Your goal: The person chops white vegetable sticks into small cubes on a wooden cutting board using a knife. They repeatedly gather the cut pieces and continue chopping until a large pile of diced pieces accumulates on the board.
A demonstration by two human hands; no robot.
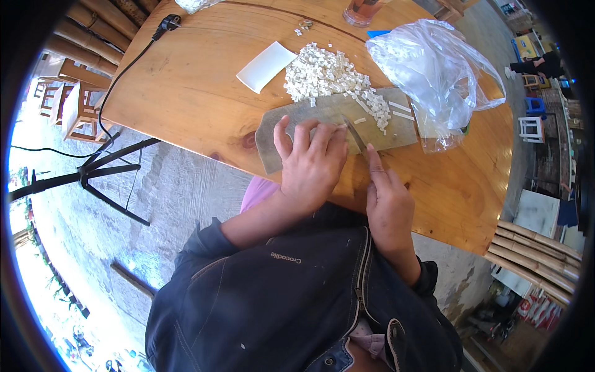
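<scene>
My right hand [389,204] grips a small knife [357,137], its blade slanting down onto a thin grey cutting board [283,125]. My left hand [310,162] rests on the board with bent fingers, the index and middle fingertips beside the blade holding down a white strip that they mostly hide. Just right of the blade lies a short cut piece [360,121]. Small cut white pieces [377,108] are scattered on the board's right half, near longer uncut strips [400,110]. Beyond the board's far edge is a large heap of white cubes [323,72].
A white rectangular slab [266,66] lies left of the heap on the wooden table [200,93]. At right sits a clear plastic bag [427,74]; a glass of reddish drink [362,11] stands far back. A black plug cable [135,58] crosses the left edge, above a tripod [88,172].
</scene>
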